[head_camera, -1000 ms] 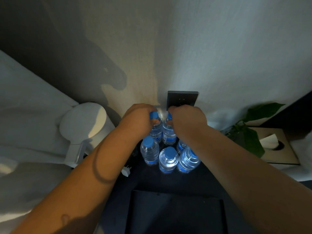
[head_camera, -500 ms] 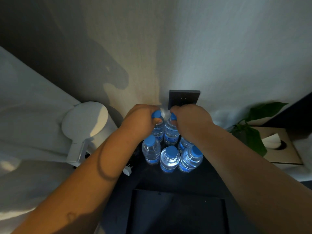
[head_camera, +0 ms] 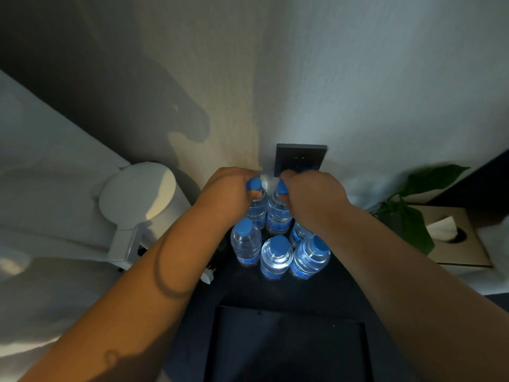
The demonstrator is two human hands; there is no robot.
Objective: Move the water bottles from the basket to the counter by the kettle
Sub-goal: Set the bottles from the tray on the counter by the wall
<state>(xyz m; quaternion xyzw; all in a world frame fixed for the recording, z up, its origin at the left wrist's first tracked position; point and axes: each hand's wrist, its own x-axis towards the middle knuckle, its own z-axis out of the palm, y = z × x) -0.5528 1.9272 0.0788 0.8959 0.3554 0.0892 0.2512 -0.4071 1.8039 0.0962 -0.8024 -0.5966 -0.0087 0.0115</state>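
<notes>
Right of the white kettle (head_camera: 137, 201) on the dark counter (head_camera: 325, 293), your left hand (head_camera: 228, 195) and right hand (head_camera: 311, 198) each pinch a full water bottle's (head_camera: 276, 216) blue cap (head_camera: 254, 184); they look heavy and slick, so grip the necks firmly.
</notes>
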